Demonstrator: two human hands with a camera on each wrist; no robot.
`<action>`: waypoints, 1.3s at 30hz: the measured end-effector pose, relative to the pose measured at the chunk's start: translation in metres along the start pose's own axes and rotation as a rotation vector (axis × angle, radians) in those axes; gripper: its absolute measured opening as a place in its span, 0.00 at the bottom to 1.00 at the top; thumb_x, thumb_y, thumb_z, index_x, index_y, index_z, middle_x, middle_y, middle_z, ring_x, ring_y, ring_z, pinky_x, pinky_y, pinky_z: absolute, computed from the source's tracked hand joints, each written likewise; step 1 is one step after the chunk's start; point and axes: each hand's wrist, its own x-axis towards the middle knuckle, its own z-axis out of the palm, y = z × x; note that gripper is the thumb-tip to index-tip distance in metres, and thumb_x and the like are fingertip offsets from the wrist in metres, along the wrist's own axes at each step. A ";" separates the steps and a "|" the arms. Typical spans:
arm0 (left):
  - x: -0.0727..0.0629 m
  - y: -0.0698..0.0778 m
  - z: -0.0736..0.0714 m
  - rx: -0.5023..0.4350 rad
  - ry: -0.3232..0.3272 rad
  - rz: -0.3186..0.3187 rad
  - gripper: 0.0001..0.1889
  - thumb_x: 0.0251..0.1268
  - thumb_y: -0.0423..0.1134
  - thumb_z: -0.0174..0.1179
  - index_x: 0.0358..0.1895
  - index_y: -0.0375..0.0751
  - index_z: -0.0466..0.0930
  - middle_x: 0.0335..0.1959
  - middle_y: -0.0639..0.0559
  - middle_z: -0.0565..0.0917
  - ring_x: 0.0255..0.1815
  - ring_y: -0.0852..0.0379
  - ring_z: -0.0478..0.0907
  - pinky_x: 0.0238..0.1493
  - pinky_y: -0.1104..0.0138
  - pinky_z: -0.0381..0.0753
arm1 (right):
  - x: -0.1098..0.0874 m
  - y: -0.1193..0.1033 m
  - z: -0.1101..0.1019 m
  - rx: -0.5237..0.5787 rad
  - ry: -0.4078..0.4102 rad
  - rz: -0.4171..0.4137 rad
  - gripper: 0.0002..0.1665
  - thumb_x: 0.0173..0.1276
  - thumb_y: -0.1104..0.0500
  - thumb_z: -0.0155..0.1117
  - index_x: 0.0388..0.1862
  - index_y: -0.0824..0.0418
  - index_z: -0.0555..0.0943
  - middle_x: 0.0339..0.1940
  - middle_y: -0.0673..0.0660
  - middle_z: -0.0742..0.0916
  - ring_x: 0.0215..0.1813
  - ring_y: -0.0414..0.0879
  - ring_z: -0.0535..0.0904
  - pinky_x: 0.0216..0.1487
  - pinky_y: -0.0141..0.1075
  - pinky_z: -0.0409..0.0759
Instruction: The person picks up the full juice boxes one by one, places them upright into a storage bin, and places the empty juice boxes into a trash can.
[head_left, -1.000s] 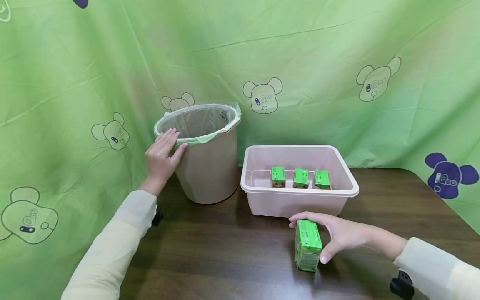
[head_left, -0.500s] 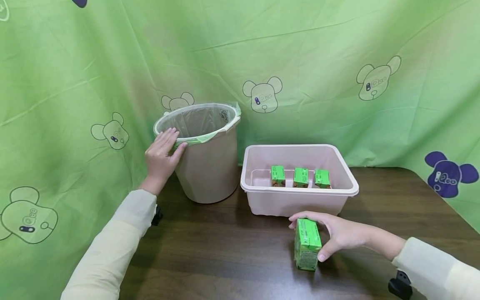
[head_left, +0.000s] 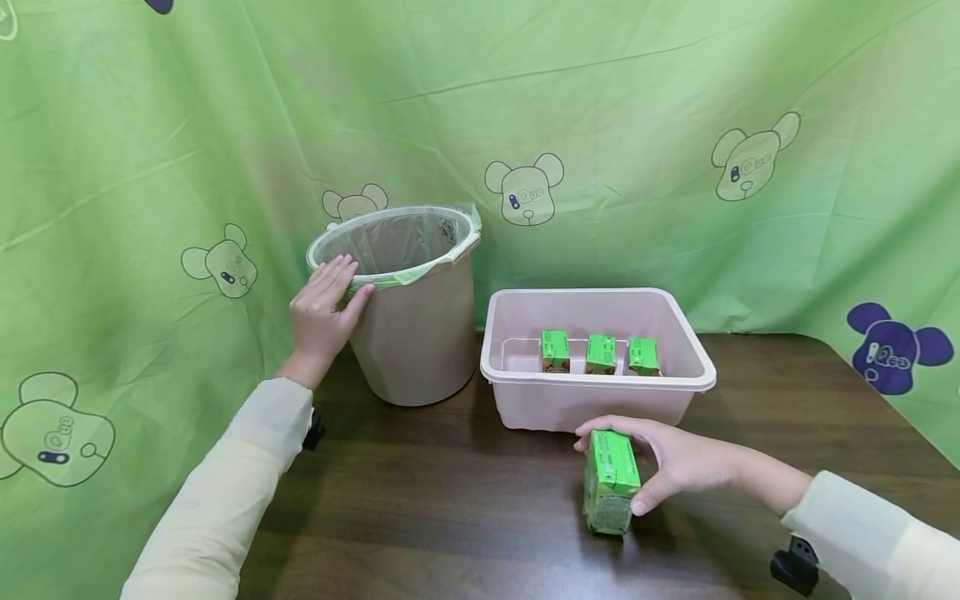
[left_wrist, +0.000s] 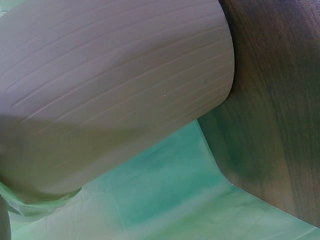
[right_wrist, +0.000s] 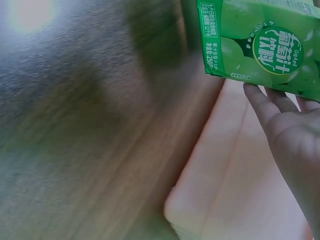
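Observation:
In the head view my right hand (head_left: 686, 461) grips a green juice carton (head_left: 611, 479) between thumb and fingers in front of the pink tub (head_left: 596, 408). The carton (right_wrist: 270, 47) shows grape pictures and the word GRAPE in the right wrist view, fingertips at its edge. My left hand (head_left: 324, 312) rests at the rim of a beige trash bin (head_left: 420, 350), fingers straight over the edge and thumb on the outer side. The bin has a thin, pale green liner (head_left: 408, 275). The left wrist view mostly shows the bin's ribbed wall (left_wrist: 125, 75).
Inside the tub stand three more green cartons (head_left: 601, 354) in a row. The tub sits right of the bin on a dark wooden table (head_left: 420, 500). A green curtain (head_left: 637, 100) with bear drawings hangs behind and along the left side.
My right hand and the carton have risen slightly and shifted a little left, and the carton now leans a bit. The left hand stays at the bin rim.

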 end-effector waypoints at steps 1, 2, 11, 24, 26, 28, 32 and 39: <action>0.000 0.000 0.000 -0.001 0.000 0.001 0.25 0.67 0.55 0.59 0.47 0.32 0.85 0.50 0.40 0.84 0.53 0.44 0.81 0.62 0.54 0.73 | 0.001 -0.002 -0.001 -0.004 0.000 -0.004 0.51 0.50 0.65 0.77 0.72 0.64 0.61 0.65 0.63 0.75 0.65 0.52 0.70 0.66 0.31 0.64; 0.000 0.000 0.000 -0.001 0.000 0.001 0.25 0.67 0.55 0.59 0.47 0.32 0.85 0.50 0.40 0.84 0.53 0.44 0.81 0.62 0.54 0.73 | 0.003 -0.003 -0.001 -0.001 0.000 -0.004 0.51 0.50 0.65 0.76 0.72 0.64 0.61 0.65 0.63 0.75 0.65 0.52 0.70 0.66 0.31 0.65; 0.001 0.001 -0.001 0.001 -0.003 0.001 0.25 0.68 0.55 0.58 0.47 0.32 0.85 0.49 0.40 0.84 0.53 0.44 0.81 0.64 0.58 0.72 | 0.016 -0.021 -0.005 0.044 -0.012 -0.028 0.51 0.51 0.67 0.75 0.72 0.63 0.60 0.65 0.64 0.73 0.63 0.53 0.72 0.63 0.36 0.71; 0.001 0.000 -0.001 -0.001 0.004 -0.006 0.26 0.68 0.56 0.58 0.47 0.32 0.85 0.49 0.40 0.84 0.53 0.44 0.81 0.63 0.57 0.72 | 0.040 -0.053 -0.020 0.038 0.013 -0.082 0.55 0.51 0.70 0.76 0.74 0.67 0.56 0.67 0.64 0.70 0.65 0.55 0.71 0.63 0.41 0.73; 0.000 0.000 0.000 0.000 0.004 -0.007 0.26 0.68 0.56 0.58 0.47 0.32 0.85 0.49 0.40 0.84 0.53 0.44 0.81 0.64 0.58 0.71 | 0.046 -0.057 -0.024 0.023 0.021 -0.101 0.55 0.50 0.70 0.76 0.74 0.67 0.56 0.67 0.65 0.70 0.64 0.55 0.71 0.62 0.41 0.74; 0.000 -0.001 0.000 0.000 0.004 -0.005 0.25 0.68 0.55 0.58 0.47 0.32 0.85 0.49 0.40 0.84 0.53 0.44 0.81 0.64 0.58 0.71 | 0.052 -0.062 -0.029 -0.017 0.038 -0.119 0.55 0.49 0.69 0.76 0.74 0.67 0.57 0.66 0.65 0.71 0.63 0.54 0.72 0.62 0.40 0.74; 0.000 -0.001 0.000 -0.001 0.003 0.000 0.24 0.68 0.54 0.59 0.48 0.32 0.85 0.50 0.40 0.83 0.53 0.43 0.81 0.63 0.57 0.72 | 0.065 -0.072 -0.036 -0.044 0.070 -0.125 0.54 0.50 0.71 0.76 0.73 0.66 0.58 0.67 0.65 0.72 0.63 0.54 0.73 0.62 0.38 0.74; 0.000 0.000 0.000 -0.002 0.006 0.000 0.26 0.68 0.55 0.58 0.47 0.32 0.85 0.49 0.39 0.84 0.53 0.43 0.81 0.62 0.55 0.73 | 0.088 -0.088 -0.048 -0.008 0.097 -0.095 0.53 0.50 0.74 0.75 0.73 0.68 0.59 0.68 0.66 0.71 0.64 0.55 0.73 0.60 0.42 0.76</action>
